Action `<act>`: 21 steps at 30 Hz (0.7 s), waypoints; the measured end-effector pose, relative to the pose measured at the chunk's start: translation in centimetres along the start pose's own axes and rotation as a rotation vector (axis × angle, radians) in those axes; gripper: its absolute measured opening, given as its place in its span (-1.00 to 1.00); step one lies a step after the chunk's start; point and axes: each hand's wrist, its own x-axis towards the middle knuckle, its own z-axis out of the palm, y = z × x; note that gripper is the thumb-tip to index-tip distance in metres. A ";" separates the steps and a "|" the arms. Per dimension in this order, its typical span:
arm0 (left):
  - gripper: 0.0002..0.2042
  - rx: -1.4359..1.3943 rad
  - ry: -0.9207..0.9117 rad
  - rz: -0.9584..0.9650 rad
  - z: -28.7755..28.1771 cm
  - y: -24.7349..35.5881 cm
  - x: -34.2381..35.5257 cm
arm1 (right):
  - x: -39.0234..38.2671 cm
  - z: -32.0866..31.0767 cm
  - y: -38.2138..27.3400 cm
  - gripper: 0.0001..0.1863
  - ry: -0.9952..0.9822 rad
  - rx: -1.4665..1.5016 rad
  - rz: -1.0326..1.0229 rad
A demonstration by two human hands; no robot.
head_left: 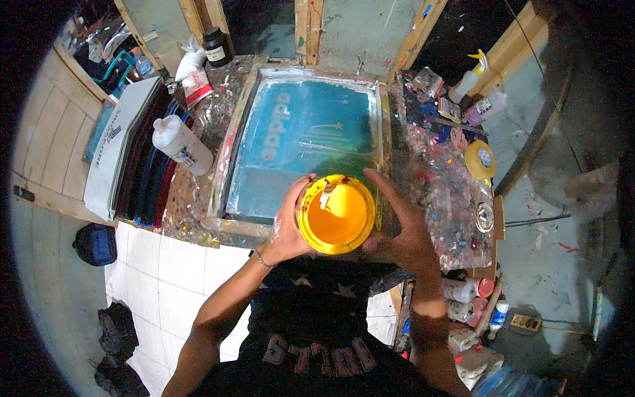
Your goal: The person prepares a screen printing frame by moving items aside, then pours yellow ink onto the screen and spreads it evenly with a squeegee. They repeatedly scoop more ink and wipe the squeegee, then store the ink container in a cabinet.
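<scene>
A round yellow tub [336, 215] of orange-yellow paint or ink is held up near my chest, its top uncovered and smears on its rim. My left hand [291, 221] wraps round its left side. On the other side, my right hand [403, 228] is slightly blurred, with fingers and thumb spread; any contact with the tub is unclear. Beyond the tub lies a wooden-framed printing screen [311, 126] with blue-green mesh, lettering and star shapes. The tub hides part of the frame's near edge.
The screen lies on a paint-spattered table [433, 198]. A white bottle [182, 145] and a stack of dark boards [142, 159] stand left. At right are a tape roll [479, 160], a round lid [484, 216] and a spray bottle [469, 76]. Containers [463, 298] fill the lower right.
</scene>
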 end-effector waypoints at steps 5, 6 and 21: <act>0.01 0.098 -0.018 0.132 -0.9 -0.2 0.3 | 4.6 0.2 -1.0 -0.64 -0.022 -0.452 -0.428; 0.01 0.120 -0.024 0.148 -1.0 -0.1 0.4 | 5.0 0.3 -1.1 -0.75 -0.028 -0.522 -0.505; -0.01 0.415 0.075 0.154 -1.4 -0.6 3.1 | 3.9 0.1 0.9 -0.89 0.102 -0.257 -0.032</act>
